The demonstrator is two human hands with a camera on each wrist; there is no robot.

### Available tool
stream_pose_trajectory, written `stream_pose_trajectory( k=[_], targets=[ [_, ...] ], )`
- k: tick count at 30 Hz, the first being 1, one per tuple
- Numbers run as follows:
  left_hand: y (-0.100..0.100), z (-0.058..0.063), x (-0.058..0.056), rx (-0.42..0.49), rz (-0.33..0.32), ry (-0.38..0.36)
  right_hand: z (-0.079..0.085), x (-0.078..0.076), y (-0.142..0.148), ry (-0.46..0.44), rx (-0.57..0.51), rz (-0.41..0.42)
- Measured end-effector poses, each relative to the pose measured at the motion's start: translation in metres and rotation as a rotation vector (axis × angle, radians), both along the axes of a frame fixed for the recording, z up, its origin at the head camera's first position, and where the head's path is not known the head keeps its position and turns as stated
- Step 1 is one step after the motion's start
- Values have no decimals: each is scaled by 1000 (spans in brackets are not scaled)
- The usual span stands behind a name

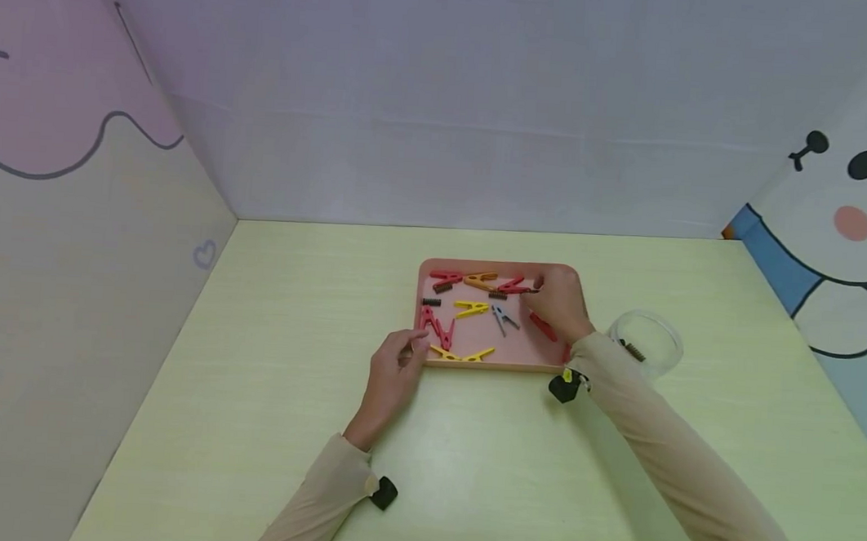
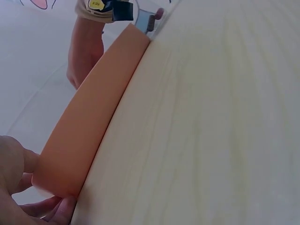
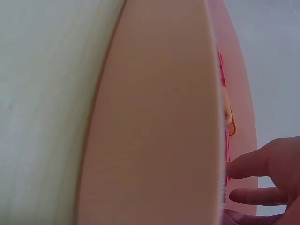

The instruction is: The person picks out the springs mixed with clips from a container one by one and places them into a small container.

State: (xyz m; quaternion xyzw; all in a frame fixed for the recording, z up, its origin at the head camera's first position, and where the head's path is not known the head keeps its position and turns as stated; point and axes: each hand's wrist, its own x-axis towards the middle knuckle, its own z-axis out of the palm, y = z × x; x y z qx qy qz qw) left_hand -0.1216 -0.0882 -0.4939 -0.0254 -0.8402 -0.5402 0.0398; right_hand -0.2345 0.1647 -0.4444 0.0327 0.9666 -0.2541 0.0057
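A pink tray (image 1: 498, 367) holds several red, yellow, orange and grey-blue clips, along with dark coil springs (image 1: 432, 302). My left hand (image 1: 396, 371) grips the tray's near left corner, thumb at the rim and fingers low on the outside, as the left wrist view shows. Over the tray's right side, my right hand (image 1: 560, 302) reaches down with its fingertips beside a red clip (image 1: 513, 289) and something dark. In the right wrist view its thumb and fingers are slightly apart near a dark spring (image 3: 224, 193); whether they pinch it is hidden by the rim.
A clear round dish (image 1: 670, 360) stands on the table right of the tray, with a dark spring (image 1: 633, 351) in it, close to my right sleeve. The pale table (image 1: 292, 296) meets walls at the back and the sides.
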Motion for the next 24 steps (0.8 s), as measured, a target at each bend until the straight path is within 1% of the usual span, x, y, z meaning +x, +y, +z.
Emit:
stream_pose_trajectory(
  k=[3,6,13,17,21,24],
  targets=[
    [0,1,0,2,3,-15,0,-1,-1,-11,17,-8],
    [1,2,1,9,4,-13,-1,-2,0,-22,22,-6],
    [2,4,3,-9,10,-31,-3,-3,0,-56,-12,17],
    [2,5,3,-7,13,-40,-2,-4,0,-64,-16,6],
    [2,4,3,-1,11,-27,0,-4,3,-71,-18,-8],
    [2,3,2,-2,12,-18,1,-3,5,-73,-53,-4]
  ],
)
